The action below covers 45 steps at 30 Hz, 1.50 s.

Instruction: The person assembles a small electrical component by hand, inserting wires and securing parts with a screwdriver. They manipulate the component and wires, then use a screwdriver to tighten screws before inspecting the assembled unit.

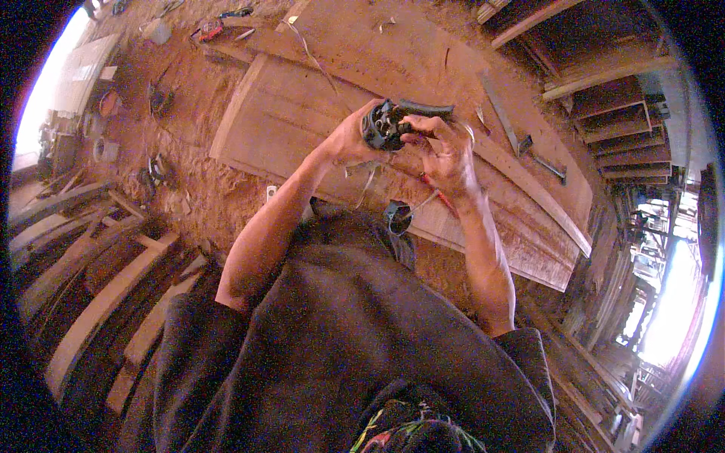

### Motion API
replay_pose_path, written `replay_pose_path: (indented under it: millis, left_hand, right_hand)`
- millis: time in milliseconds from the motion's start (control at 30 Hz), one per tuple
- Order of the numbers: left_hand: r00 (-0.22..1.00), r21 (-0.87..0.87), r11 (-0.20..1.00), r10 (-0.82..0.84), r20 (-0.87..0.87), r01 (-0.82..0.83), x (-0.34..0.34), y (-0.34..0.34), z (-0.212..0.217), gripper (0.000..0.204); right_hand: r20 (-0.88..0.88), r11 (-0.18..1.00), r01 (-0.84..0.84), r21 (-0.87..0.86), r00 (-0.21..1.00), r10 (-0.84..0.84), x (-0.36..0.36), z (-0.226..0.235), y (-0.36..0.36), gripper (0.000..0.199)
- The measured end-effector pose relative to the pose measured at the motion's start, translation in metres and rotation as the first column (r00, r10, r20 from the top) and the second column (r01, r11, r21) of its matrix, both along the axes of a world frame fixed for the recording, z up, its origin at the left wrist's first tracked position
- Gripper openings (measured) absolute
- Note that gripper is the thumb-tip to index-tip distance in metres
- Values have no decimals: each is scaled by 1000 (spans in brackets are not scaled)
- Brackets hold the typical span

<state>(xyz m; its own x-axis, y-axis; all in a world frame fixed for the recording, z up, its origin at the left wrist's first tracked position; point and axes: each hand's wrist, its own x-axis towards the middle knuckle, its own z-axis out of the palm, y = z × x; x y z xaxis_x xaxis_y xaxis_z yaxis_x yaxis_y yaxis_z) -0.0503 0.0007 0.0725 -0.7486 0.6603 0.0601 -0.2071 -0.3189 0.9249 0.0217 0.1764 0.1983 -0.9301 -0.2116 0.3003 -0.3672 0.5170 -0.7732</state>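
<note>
Head view: left hand (350, 139) and right hand (451, 155) both grip 1 black tool part (387, 125), probably stiff and light; its outer rim (370, 128) seems the safest hold.

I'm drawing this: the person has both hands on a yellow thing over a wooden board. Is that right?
Not quite: the head view shows a black thing, not a yellow one. The left hand and right hand are both on it, over a wooden board.
</note>
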Motion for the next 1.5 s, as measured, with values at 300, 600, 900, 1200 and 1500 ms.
replay_pose_path:
  millis: [300,600,900,1200,1500]
  left_hand:
    - [981,-99,994,-58,-182,41,3,-32,28,90]
    - [996,-52,995,-84,36,86,4,-38,52,59]
    - [994,9,997,-77,82,76,6,-40,68,62]
    - [979,8,998,-56,196,56,7,-27,77,59]
    - [922,125,925,331,199,-359,23,-21,67,49]
  right_hand:
    - [-325,990,80,119,945,-38,15,-10,-16,23]
    - [-286,986,155,55,949,-134,24,-11,-22,21]
    - [-302,984,180,10,938,-169,21,-1,-27,23]
    - [-421,959,267,95,884,-205,21,-11,-30,28]
    - [-506,935,349,-61,797,-330,21,-57,-35,36]
